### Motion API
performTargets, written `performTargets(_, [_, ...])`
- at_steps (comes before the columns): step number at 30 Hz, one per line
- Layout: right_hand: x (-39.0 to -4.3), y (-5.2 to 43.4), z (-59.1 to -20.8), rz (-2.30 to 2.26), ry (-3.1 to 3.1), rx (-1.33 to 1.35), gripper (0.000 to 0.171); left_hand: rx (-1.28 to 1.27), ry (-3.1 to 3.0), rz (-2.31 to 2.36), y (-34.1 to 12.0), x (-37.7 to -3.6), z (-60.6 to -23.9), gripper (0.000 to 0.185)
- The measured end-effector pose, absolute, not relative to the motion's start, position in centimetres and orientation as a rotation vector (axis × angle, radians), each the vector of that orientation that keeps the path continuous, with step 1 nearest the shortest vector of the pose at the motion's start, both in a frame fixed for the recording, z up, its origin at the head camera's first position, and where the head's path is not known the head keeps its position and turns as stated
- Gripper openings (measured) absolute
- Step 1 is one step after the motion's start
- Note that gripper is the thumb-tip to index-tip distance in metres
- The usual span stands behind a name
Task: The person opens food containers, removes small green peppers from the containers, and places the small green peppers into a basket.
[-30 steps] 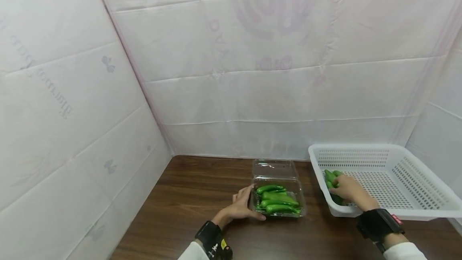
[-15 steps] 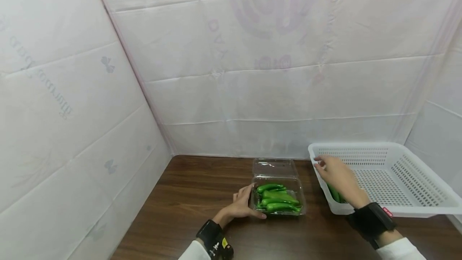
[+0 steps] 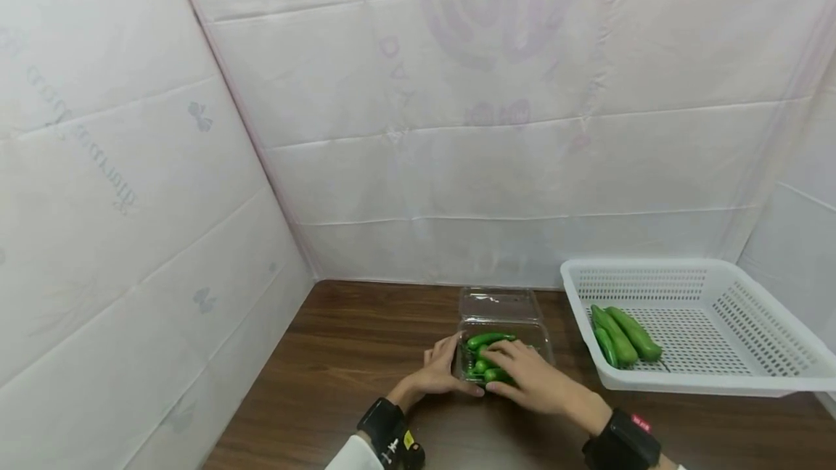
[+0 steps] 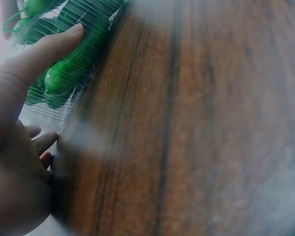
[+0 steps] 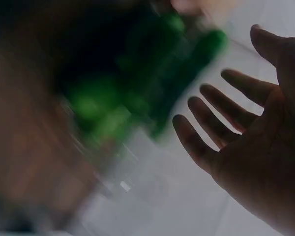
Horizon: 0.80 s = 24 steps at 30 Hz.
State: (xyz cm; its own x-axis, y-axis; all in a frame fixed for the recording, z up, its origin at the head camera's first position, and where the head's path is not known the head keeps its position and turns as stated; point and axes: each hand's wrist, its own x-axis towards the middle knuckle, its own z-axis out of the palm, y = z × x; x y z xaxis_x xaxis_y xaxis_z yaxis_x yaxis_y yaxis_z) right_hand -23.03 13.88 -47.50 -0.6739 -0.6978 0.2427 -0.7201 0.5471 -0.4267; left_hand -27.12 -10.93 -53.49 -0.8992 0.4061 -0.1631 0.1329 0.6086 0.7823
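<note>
Right fingers: my right hand [image 3: 532,381] is over the open box [image 3: 504,354], fingers [image 5: 214,115] spread and fairly straight in the wrist view, holding nothing that I can see. Whether the tips already touch a pepper I cannot tell; that view is blurred.

Left fingers: my left hand [image 3: 439,372] steadies the box at its left side, thumb [image 4: 42,54] lying straight along the near wall, the other fingers loosely bent by its corner. It braces more than it grips.

Peppers: green peppers [image 3: 486,341] lie in the box, partly under my right hand. The left wrist view shows them through the ribbed clear wall [image 4: 64,78].

Box: clear plastic, its lid [image 3: 498,304] folded back flat behind it, on the table [image 3: 353,354] between my hands.

Basket: white, well to the right [image 3: 751,376], with a few basket peppers [image 3: 620,336] at its left end.

Risk, slipping: I judge the light box could skid or tip if my right hand drags a pepper up against the wall, since my left only leans on it.

Risk, spilling: smooth, tapered peppers piled close could roll out onto the table if I catch two at once.

Risk, lid: a lifted arm might snag the lid.
</note>
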Motion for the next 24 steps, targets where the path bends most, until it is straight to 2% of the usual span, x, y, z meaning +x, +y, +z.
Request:
performTargets(2, [-22.7,13.6,-48.7,0.796,-2.728,1.249,0.054,0.434,2.522,1.177,-10.8,-27.1,-53.5,0.118])
performTargets(9, [-21.8,13.0,-51.0,0.759,-2.678,1.093,0.047,0.438,2.527,1.165,-10.6,-27.0,-53.6,0.119])
performTargets(15, [-21.9,12.7,-51.3,0.754,-2.734,1.012,0.048,0.450,2.517,1.173,-10.6,-27.0,-53.6,0.117])
performTargets(24, [-22.6,12.6,-51.3,0.800,-2.600,1.009,0.037,0.449,2.522,1.176,-10.8,-27.1,-53.5,0.117])
